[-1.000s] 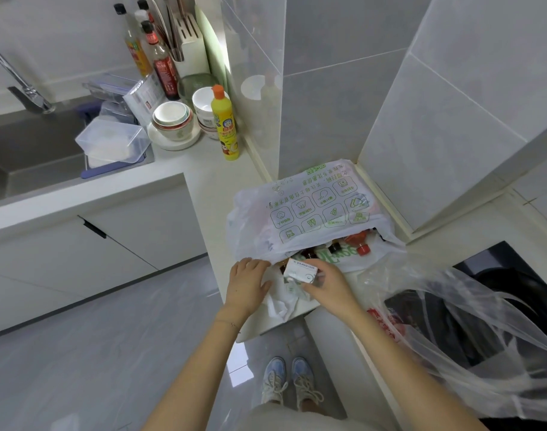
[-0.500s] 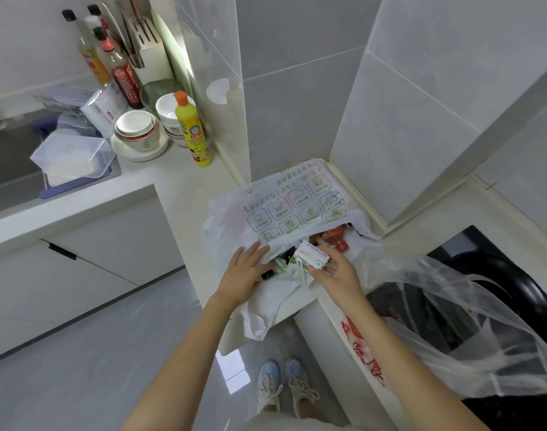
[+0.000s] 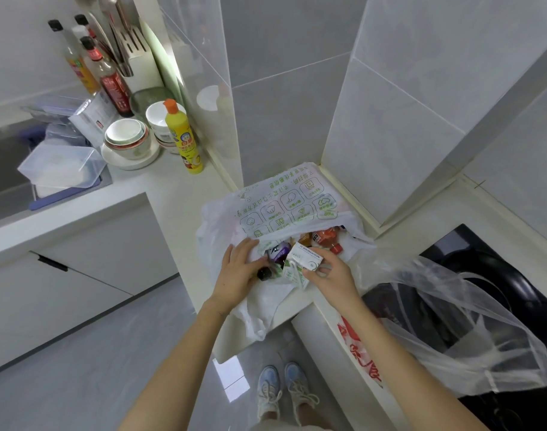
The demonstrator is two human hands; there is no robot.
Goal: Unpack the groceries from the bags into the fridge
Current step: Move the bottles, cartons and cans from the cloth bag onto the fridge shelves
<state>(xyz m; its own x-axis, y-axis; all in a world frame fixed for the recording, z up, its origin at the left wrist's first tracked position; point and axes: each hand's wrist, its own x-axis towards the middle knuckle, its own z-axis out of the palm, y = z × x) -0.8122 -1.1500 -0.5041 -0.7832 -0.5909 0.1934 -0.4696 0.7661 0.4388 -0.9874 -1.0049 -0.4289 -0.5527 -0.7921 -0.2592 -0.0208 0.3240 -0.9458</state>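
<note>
- Since a second ago, the left grip (image 3: 239, 269) is lying deeper in the bag mouth, having slid up from the near rim, and the carton (image 3: 304, 261) is riding higher and more tilted in the right grip (image 3: 332, 275).
- Running along the wall, the pale desk (image 3: 172, 188) is carrying everything; no fridge is showing in this view.
- At 4 o'clock of the hands, a clear bag (image 3: 471, 331) is sagging over the black hob (image 3: 514, 259).
- At 12 o'clock of the hands, the printed bag (image 3: 284, 206) is lying in the desk corner with its mouth gaping toward the person.
- Fingers of the left grip are lying fairly straight on the bag plastic, spreading the opening and holding nothing that I can make out.
- Curling its fingers and thumb round the carton, the right grip is holding it just above the bag mouth.
- Sitting at 10 o'clock of the right grip, the carton seems to be pointing its long axis from about 1 o'clock down to 7 o'clock, though the tilt is foreshortening it.
- Red-capped bottles (image 3: 325, 237) and a purple pack (image 3: 280, 253) are waiting inside the bag, at 12 o'clock of the carton.
- Touching or almost touching the left thumb, a dark-capped bottle (image 3: 264, 273) is lying nearer the left grip, so that hand is probably taking it next while the carton is heading for the fridge.
</note>
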